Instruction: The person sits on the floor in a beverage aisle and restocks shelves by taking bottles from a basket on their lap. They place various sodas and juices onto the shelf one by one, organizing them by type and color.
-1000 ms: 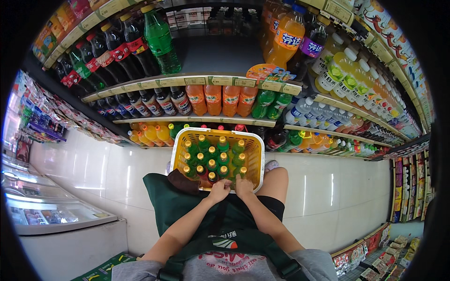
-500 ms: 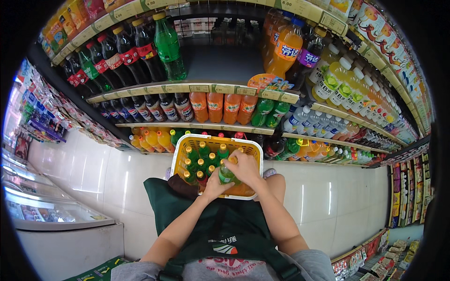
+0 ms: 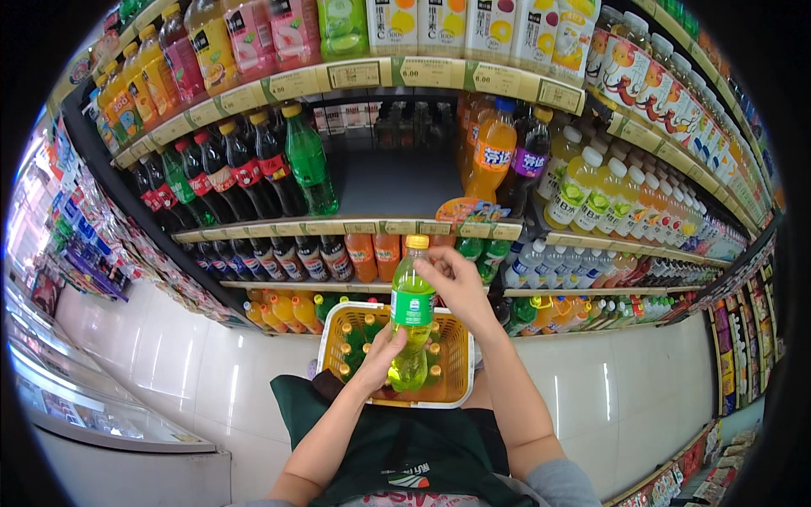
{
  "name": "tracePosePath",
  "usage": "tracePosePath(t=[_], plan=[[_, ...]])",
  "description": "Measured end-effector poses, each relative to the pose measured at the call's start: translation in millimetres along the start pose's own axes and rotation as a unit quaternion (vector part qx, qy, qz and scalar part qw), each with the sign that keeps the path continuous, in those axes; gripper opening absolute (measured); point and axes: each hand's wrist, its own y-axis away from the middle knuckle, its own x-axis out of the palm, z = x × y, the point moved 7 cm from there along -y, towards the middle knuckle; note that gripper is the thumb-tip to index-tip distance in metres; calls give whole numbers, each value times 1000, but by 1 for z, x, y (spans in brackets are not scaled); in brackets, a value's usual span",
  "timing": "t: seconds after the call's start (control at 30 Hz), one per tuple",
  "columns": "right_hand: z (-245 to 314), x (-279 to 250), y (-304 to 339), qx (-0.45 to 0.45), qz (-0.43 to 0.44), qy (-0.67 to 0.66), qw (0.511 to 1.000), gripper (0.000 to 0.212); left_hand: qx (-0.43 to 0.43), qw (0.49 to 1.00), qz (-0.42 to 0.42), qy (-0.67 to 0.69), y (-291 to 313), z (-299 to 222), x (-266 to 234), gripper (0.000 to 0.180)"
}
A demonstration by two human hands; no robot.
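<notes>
A soda bottle (image 3: pixel 411 308) with yellow-green drink, a green label and a yellow cap stands nearly upright in front of me. My left hand (image 3: pixel 380 362) is closed round its lower part, thumb along the near side. At the bottle's neck, my right hand (image 3: pixel 456 283) pinches from the right with bent fingers, some hidden behind it. Below the bottle sits a yellow basket with a white rim (image 3: pixel 463 397). Inside it, several green bottles (image 3: pixel 353 348) with yellow caps stand upright, partly covered by my left hand and the held bottle.
Ahead rises a drink shelf. Its upper-middle tier has a bare dark stretch (image 3: pixel 393 177) between a green bottle (image 3: pixel 309 160) and orange soda bottles (image 3: pixel 492 152). A price-tag rail (image 3: pixel 296 228) runs below. A glass-topped freezer (image 3: pixel 110 414) stands on the left.
Both hands have raised the soda bottle out of the basket to shelf-rail height. My right hand has shifted from the cap region to the neck's right side. The view has tilted upward.
</notes>
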Motion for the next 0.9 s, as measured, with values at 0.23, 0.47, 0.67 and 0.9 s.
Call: tracePosePath(t=[0.23, 0.47, 0.67, 0.9], plan=[[27, 28, 33, 111, 171, -166, 965, 62, 9, 983, 104, 149, 1, -41, 27, 74], [61, 15, 22, -51, 23, -13, 998, 72, 97, 967, -8, -236, -6, -78, 27, 67], [103, 12, 7, -181, -48, 23, 982, 76, 306, 832, -187, -424, -40, -144, 21, 47], [116, 2, -27, -243, -92, 65, 963, 67, 355, 814, -171, -427, -107, -188, 23, 43]])
